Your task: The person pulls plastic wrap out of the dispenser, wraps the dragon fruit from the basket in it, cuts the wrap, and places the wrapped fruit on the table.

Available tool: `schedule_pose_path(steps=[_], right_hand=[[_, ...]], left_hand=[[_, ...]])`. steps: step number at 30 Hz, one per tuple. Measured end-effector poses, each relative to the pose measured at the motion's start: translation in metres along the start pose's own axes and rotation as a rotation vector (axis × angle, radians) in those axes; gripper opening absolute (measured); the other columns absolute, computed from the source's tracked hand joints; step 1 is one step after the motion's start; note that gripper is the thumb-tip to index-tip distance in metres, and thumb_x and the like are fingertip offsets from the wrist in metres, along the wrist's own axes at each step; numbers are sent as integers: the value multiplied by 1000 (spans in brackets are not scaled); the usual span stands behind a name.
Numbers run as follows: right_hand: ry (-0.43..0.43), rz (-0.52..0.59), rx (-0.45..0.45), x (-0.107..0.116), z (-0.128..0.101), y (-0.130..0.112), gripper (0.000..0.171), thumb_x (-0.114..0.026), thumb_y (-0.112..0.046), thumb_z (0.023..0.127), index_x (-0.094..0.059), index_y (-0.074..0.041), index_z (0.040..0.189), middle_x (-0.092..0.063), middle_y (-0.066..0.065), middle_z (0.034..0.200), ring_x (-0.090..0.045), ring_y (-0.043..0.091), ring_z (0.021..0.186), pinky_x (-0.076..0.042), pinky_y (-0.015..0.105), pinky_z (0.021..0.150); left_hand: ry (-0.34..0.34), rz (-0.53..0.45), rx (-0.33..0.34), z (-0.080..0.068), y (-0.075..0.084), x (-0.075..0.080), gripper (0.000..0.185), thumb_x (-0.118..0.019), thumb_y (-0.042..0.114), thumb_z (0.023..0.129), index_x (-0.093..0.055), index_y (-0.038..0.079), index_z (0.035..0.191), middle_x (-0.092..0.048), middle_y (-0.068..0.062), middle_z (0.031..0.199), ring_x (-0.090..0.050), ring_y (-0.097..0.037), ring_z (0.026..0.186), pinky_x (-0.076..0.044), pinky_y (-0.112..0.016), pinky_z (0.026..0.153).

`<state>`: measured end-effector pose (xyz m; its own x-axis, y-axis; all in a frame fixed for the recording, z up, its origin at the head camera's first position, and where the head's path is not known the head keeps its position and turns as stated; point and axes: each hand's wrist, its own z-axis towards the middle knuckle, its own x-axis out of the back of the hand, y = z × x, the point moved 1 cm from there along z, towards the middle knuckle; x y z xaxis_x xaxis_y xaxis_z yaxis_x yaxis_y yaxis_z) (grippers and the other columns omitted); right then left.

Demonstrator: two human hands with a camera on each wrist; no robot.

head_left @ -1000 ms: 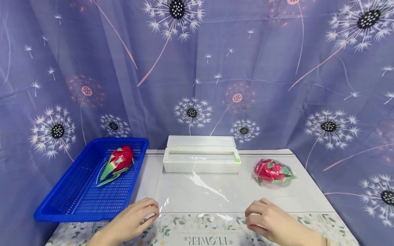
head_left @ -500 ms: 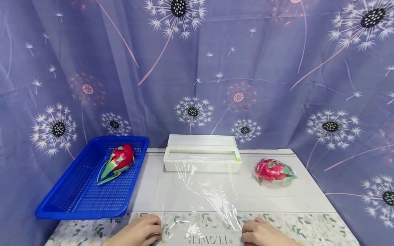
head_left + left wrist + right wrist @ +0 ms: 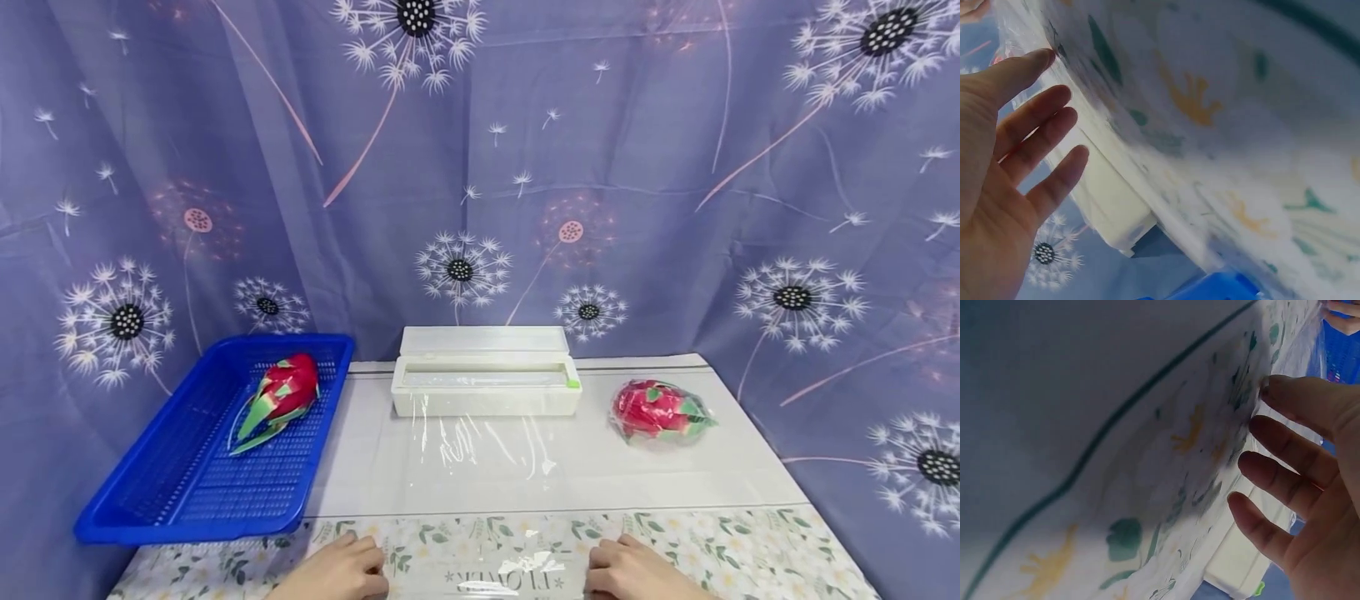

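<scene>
A sheet of clear cling film (image 3: 480,450) runs from a white dispenser box (image 3: 484,404) with its lid raised, over the table to its near side. My left hand (image 3: 341,568) pinches the film's near left corner, low at the printed cloth. Its other fingers (image 3: 1063,169) spread loosely in the left wrist view. The near right corner is pinched by my right hand (image 3: 636,570), also at table level. In the right wrist view, its thumb (image 3: 1294,394) hides the index finger, and the remaining fingers stay loose.
To the left stands a blue plastic basket (image 3: 202,492) with a red and green dragon fruit (image 3: 283,392) inside. Another dragon fruit (image 3: 656,411), wrapped in clear film, lies right of the dispenser. A purple dandelion-print curtain (image 3: 510,167) hangs behind and at the sides.
Both hands have come nearer the body and down to the table, drawing film out of the dispenser. The crumpled, slanting sheet now lies flatter and straighter.
</scene>
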<state>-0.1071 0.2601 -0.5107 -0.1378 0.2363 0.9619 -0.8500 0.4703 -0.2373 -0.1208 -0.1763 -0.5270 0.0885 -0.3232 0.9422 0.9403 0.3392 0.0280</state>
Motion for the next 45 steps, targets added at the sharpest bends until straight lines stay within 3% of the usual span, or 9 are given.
schedule_pose_path(steps=[8, 13, 17, 22, 28, 32, 35, 41, 45], right_hand=[[53, 49, -38, -2, 3, -2, 21, -70, -23, 89, -63, -27, 69, -51, -24, 79, -43, -10, 71, -30, 12, 60], [-10, 158, -130, -3, 2, -3, 15, -70, -30, 86, -67, -26, 73, -54, -25, 81, -43, -10, 71, -34, 13, 58], [-52, 230, -193, -2, 2, -3, 12, -69, -33, 88, -71, -27, 78, -54, -26, 82, -45, -10, 72, -38, 17, 59], [-49, 254, -172, -2, -1, -3, 9, -69, -29, 88, -72, -26, 79, -55, -24, 81, -46, -9, 72, -39, 17, 58], [18, 303, -185, 3, -1, -4, 23, -66, -26, 94, -64, -26, 70, -46, -25, 73, -41, -9, 63, -38, 14, 53], [195, 305, -305, 14, 6, -1, 21, -66, -24, 95, -63, -26, 75, -46, -23, 73, -43, -6, 62, -40, 17, 52], [314, 346, -475, 20, 17, 10, 6, -67, -22, 94, -68, -18, 90, -55, -16, 77, -51, 0, 66, -45, 21, 55], [426, 536, -885, 14, 41, 52, 34, -68, -21, 94, -62, -1, 121, -64, 2, 94, -61, 16, 83, -51, 29, 66], [479, 646, -1020, 5, 51, 78, 38, -65, -17, 95, -58, 4, 126, -64, 7, 96, -61, 18, 82, -52, 30, 59]], left_hand=[[24, 156, -33, -11, 12, 2, 17, -62, 40, 93, -60, 32, 78, -47, 20, 74, -36, 6, 67, -16, -9, 62], [35, 228, 16, -23, 20, -3, 15, -58, 42, 95, -57, 32, 85, -44, 19, 81, -29, 4, 68, -12, -13, 62], [1, 237, 30, -32, 23, -5, 14, -58, 44, 95, -60, 31, 96, -51, 18, 93, -38, 4, 74, -15, -13, 60], [-24, 180, 18, -41, 18, -3, 19, -64, 42, 91, -65, 28, 104, -59, 14, 105, -49, 2, 86, -21, -11, 61], [-6, 62, 16, -42, 13, 3, 16, -73, 33, 86, -69, 24, 98, -59, 12, 97, -52, 0, 85, -27, -10, 63], [36, -4, 33, -36, 8, 12, 10, -73, 28, 87, -70, 22, 94, -59, 13, 92, -53, 0, 82, -31, -10, 63], [71, 3, 45, -31, 2, 21, 10, -75, 21, 85, -71, 20, 93, -60, 13, 91, -56, -2, 82, -38, -14, 64], [49, -3, 150, -23, -7, 41, 16, -79, 16, 81, -73, 19, 96, -63, 13, 91, -59, -5, 83, -49, -26, 67], [67, -17, 235, -16, -9, 53, 17, -78, 13, 82, -73, 20, 97, -63, 14, 93, -60, -5, 84, -51, -29, 68]])
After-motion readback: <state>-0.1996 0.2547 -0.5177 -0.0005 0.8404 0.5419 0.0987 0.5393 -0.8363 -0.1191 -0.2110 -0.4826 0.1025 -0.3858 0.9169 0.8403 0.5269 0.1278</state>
